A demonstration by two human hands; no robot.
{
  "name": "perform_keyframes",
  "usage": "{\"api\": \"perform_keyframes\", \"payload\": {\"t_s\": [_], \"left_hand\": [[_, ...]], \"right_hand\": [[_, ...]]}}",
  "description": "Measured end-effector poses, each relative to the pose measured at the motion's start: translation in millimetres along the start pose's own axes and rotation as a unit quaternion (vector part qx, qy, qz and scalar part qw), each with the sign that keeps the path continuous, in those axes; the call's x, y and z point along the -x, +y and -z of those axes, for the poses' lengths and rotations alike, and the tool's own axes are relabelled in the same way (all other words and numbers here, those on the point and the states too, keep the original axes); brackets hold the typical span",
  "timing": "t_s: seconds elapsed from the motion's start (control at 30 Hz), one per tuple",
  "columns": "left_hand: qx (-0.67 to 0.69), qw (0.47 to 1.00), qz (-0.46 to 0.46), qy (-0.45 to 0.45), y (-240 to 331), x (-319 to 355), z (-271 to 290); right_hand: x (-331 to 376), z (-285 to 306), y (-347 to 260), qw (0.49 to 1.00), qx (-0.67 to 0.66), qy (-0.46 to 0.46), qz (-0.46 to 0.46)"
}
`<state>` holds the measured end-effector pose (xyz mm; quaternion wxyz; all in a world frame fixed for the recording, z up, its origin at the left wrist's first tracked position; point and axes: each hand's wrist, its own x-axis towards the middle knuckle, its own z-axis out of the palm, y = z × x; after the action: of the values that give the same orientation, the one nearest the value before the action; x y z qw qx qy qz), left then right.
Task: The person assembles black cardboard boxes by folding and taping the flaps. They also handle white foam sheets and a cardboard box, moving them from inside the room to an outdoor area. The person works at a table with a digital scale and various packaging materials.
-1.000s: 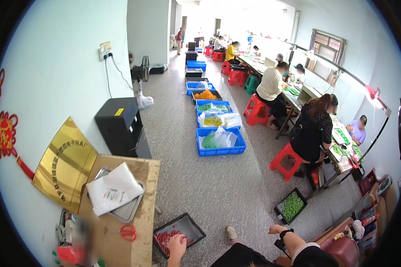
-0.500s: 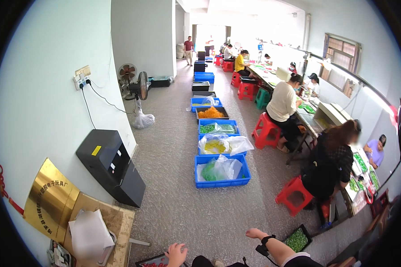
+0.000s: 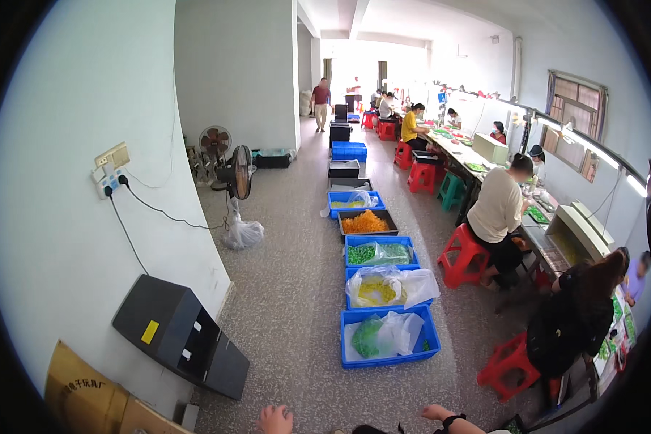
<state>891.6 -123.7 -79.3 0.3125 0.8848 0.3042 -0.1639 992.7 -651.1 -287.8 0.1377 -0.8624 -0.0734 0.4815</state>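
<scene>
Well, your left hand [image 3: 275, 420] sits at the lower edge, loosely spread; your right hand [image 3: 435, 412], before a black wristband [image 3: 453, 419], points inward, its grip impossible to tell.

The lower edge cuts across our left hand [image 3: 274, 419] and the forearm [image 3: 467, 427] behind our right hand [image 3: 434, 412]; we cannot see into either palm. The seated co-worker in black [image 3: 568, 322] is blurred, and we find the green pieces [image 3: 537, 215] on the desk [image 3: 534, 233] too small to tell apart.
</scene>
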Motion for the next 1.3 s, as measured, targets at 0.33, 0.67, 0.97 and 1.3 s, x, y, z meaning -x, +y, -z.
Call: {"api": "perform_keyframes", "payload": {"t_s": [0.33,0.67,0.97,1.3], "left_hand": [[0.027,0.999,-0.022,0.031,95.0,-236.5,149.2],[-0.001,0.992,0.075,0.099,122.9,-476.8,247.1],[-0.019,0.984,-0.034,0.174,227.8,-743.1,363.2],[-0.023,0.995,-0.091,-0.04,463.1,-1067.0,457.9]], "right_hand": [[-192.2,150.6,-107.6,0.99,-0.051,-0.078,-0.106],[-381.5,464.6,-444.2,0.965,0.017,0.163,0.207],[-560.3,592.4,-533.2,0.978,0.043,0.127,0.159],[-685.3,694.9,-441.8,0.955,-0.259,0.032,-0.142]]}}
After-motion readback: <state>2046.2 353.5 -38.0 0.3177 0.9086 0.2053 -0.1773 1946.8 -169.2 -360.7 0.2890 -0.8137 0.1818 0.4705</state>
